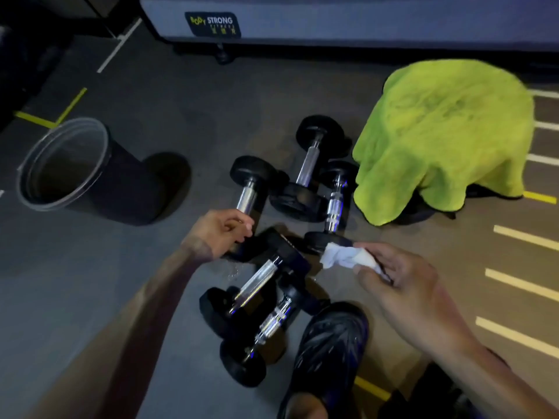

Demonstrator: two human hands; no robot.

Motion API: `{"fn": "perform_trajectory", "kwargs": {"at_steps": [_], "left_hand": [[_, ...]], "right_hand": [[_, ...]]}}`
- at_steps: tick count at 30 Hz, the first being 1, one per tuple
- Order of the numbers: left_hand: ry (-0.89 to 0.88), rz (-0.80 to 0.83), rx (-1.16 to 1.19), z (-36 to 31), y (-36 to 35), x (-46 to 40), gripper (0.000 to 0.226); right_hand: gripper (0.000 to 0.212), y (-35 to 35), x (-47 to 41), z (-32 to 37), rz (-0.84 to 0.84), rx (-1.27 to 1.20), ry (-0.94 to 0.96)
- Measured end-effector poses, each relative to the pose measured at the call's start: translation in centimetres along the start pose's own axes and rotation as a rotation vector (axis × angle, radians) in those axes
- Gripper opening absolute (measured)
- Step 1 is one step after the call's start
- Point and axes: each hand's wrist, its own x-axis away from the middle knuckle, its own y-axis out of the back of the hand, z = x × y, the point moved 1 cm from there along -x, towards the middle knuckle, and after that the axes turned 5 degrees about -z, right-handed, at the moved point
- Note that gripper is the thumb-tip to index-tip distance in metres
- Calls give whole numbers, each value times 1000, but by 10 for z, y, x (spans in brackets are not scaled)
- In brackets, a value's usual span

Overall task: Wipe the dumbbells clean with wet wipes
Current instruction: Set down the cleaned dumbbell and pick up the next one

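Several black dumbbells with chrome handles lie close together on the gym floor. My left hand (pixel 222 229) grips the near end of the handle of the left dumbbell (pixel 248 193). A crumpled white wet wipe (pixel 344 257) is pinched in my right hand (pixel 402 282), just beside the near black head of the right dumbbell (pixel 334 204). A third dumbbell (pixel 311 158) lies behind them. Two more dumbbells (pixel 260 281) (pixel 270 323) lie nearer to me, one across the other.
A black bin with a clear liner (pixel 69 164) stands to the left. A lime-green towel (pixel 444 131) drapes over a dark object at the right. My black shoe (pixel 329 346) is by the near dumbbells. A grey equipment base (pixel 332 22) runs along the back.
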Motion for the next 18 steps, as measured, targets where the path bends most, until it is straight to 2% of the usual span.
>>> {"fn": "perform_trajectory", "kwargs": {"at_steps": [2, 5, 8, 12, 15, 18], "left_hand": [[25, 40, -21, 15, -2, 17, 6], [22, 110, -239, 38, -15, 35, 10], [28, 107, -397, 52, -22, 49, 7], [25, -15, -437, 53, -9, 55, 11], [80, -198, -343, 43, 10, 38, 16], [76, -389, -203, 26, 22, 11, 25]], "right_hand": [[28, -6, 7, -4, -1, -5, -44], [36, -17, 12, -10, 12, -44, -91], [34, -28, 15, -13, 14, -103, -111], [40, -38, 20, -18, 40, -127, -123], [40, -43, 18, -25, 45, -168, -147], [31, -49, 11, -26, 96, -425, -207]]}}
